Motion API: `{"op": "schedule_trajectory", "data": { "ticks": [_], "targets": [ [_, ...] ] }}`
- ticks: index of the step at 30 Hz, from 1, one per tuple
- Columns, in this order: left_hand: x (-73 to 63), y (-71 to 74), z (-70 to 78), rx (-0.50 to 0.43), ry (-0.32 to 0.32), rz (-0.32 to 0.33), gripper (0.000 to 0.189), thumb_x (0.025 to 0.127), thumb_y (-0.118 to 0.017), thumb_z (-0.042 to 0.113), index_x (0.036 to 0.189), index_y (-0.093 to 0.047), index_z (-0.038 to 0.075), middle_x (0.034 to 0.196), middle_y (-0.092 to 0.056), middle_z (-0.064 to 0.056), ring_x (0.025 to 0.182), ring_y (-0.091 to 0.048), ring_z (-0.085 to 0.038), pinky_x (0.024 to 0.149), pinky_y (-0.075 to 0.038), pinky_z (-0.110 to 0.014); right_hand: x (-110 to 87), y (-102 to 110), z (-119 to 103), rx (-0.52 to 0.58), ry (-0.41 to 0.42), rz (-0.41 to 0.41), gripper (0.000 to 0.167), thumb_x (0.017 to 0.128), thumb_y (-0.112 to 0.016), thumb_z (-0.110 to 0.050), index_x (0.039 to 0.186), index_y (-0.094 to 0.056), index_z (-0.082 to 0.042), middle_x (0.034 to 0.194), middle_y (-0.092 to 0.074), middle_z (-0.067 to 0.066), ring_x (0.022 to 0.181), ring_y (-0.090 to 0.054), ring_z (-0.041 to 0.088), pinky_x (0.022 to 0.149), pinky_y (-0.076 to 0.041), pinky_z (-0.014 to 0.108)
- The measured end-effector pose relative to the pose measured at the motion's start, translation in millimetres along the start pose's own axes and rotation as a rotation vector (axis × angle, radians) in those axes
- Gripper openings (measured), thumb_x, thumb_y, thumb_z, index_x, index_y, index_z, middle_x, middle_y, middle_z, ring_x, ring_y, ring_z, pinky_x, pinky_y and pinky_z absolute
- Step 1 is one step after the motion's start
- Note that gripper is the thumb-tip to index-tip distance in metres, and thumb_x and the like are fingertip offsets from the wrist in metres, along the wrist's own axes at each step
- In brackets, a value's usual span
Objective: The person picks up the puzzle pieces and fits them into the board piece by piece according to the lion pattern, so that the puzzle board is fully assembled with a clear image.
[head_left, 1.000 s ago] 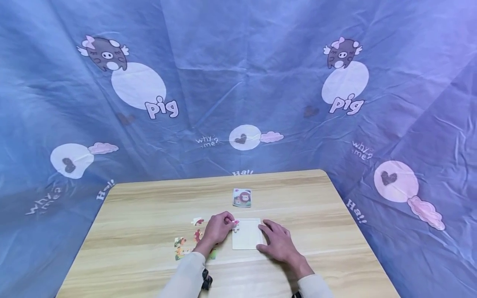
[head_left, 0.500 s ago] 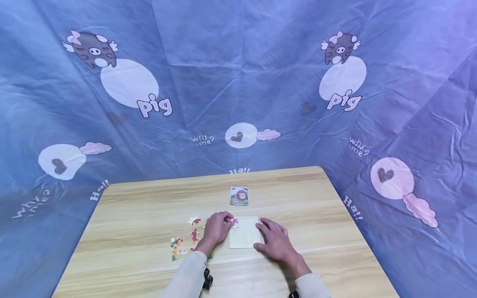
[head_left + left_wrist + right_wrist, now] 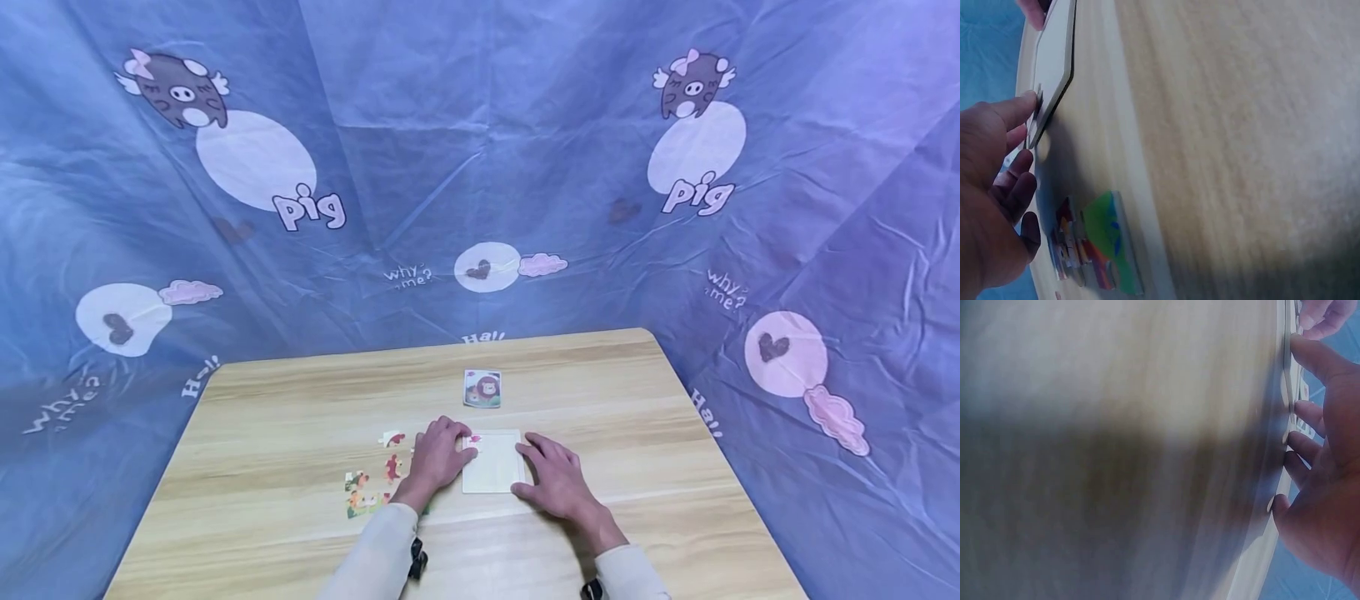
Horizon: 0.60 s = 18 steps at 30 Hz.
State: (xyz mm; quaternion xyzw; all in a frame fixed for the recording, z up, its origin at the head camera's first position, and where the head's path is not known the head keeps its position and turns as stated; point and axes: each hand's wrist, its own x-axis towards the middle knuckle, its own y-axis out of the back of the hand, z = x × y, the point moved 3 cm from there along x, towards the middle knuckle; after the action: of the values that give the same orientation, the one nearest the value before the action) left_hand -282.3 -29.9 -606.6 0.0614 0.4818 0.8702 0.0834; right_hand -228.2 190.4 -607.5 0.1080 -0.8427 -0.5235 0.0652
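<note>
A flat white puzzle tray (image 3: 492, 472) lies on the table between both hands. In its far left corner sits a puzzle piece with a pink print (image 3: 476, 438). My left hand (image 3: 437, 455) is at that corner, thumb over the tray's left edge just below the pink print and index fingertip near the corner; its other fingers bend loosely beside the tray in the left wrist view. Along the opposite edge rests my right hand (image 3: 558, 481), thumb toward the near corner and fingertips toward the far one. The left wrist view shows the tray (image 3: 1055, 50) edge-on.
Several loose puzzle pieces (image 3: 393, 468) lie left of the tray, partly hidden by the left forearm; a green one (image 3: 1105, 226) shows in the left wrist view. A lion picture card (image 3: 482, 389) lies beyond the tray. Blue printed cloth (image 3: 420, 192) hangs around the wooden table (image 3: 285, 400).
The pink-printed piece, earlier pinched by my left fingers over the tray's corner, now lies flat in it, and the left fingers have spread from it. My right hand stays at the right edge.
</note>
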Motion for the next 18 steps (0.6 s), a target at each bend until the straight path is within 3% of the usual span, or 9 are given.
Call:
{"op": "schedule_trajectory", "data": {
  "ticks": [8,18],
  "targets": [
    [-1.3,-4.8,-1.6,0.008,-0.018,0.002,0.03,0.082,-0.072,0.039,0.107,-0.07,0.024,0.102,-0.061,0.002,0.101,-0.056,-0.02,0.081,-0.037,-0.038,0.3,-0.6,1.4,-0.001,0.001,-0.005,0.068,0.077,-0.073,-0.049,0.135,-0.054,-0.018,0.15,-0.042,0.007,0.138,-0.037,0.03,0.106,-0.028,0.056],
    [4.4,-5.1,-8.1,0.005,-0.039,0.03,0.027,0.078,-0.076,0.042,0.102,-0.074,0.029,0.093,-0.061,0.006,0.092,-0.055,-0.016,0.08,-0.037,-0.038,1.3,0.7,1.0,0.0,0.011,-0.014,0.069,0.076,-0.074,-0.049,0.135,-0.055,-0.017,0.15,-0.042,0.008,0.138,-0.038,0.032,0.105,-0.028,0.057]
  ]
}}
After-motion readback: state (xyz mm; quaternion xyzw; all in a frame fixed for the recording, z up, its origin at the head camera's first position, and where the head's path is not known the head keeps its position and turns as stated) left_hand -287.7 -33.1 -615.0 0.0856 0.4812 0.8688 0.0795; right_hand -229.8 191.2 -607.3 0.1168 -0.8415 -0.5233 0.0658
